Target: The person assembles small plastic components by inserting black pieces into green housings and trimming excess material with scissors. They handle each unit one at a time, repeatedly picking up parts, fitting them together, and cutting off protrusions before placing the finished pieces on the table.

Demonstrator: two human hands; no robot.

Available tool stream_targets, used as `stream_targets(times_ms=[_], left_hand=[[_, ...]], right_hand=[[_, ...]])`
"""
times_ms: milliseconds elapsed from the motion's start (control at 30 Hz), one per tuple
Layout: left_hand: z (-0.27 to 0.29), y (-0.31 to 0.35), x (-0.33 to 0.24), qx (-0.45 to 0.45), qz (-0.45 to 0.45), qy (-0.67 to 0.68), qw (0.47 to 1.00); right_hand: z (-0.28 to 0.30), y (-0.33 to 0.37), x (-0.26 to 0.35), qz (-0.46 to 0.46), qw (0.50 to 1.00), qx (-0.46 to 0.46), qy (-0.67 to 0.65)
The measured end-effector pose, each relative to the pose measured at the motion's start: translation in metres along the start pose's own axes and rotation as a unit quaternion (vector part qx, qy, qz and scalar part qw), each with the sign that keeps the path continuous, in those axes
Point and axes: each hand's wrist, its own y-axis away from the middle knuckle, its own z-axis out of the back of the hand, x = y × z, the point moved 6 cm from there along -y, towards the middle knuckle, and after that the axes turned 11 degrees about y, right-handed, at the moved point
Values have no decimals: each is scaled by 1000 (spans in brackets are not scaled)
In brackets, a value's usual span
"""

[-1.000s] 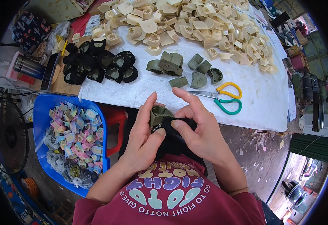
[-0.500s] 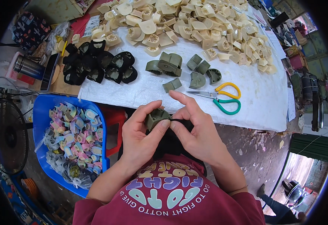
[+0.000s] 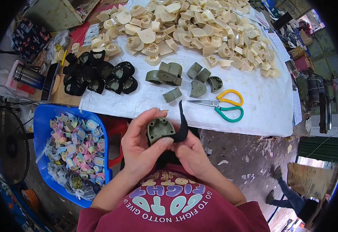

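The left hand (image 3: 140, 149) pinches an olive plastic cap (image 3: 160, 129) between thumb and fingers, hollow side up, just off the near edge of the white sheet (image 3: 261, 112). The right hand (image 3: 192, 152) is closed on a black strap (image 3: 181, 129) — touching the cap's right side. Scissors (image 3: 221, 106) lie near, farther right; a blue bin (image 3: 41, 127) crowds the left — bare floor opens to the right.

Scissors (image 3: 221, 106) lie on the table (image 3: 261, 104), right of loose parts (image 3: 184, 79); a pile (image 3: 200, 27) lies farther; a basket (image 3: 41, 127) sits near left.
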Motion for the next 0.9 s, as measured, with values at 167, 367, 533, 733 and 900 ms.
stream_targets(times_ms=[167, 367, 533, 733, 900], left_hand=[[-5, 8, -7, 37, -1, -60, 997], [-9, 12, -4, 80, -26, -113, 990], [-9, 10, -7, 131, -50, -230, 963], [-4, 8, 11, 65, 75, -110, 989], [9, 1, 10, 28, 43, -256, 965]], right_hand=[[10, -9, 9, 58, 996, -15, -72], [17, -15, 10, 21, 996, 15, -85], [17, -17, 9, -7, 995, 51, -88], [23, -15, 16, 34, 998, 10, -44], [16, -6, 32, 180, 942, -141, 244]])
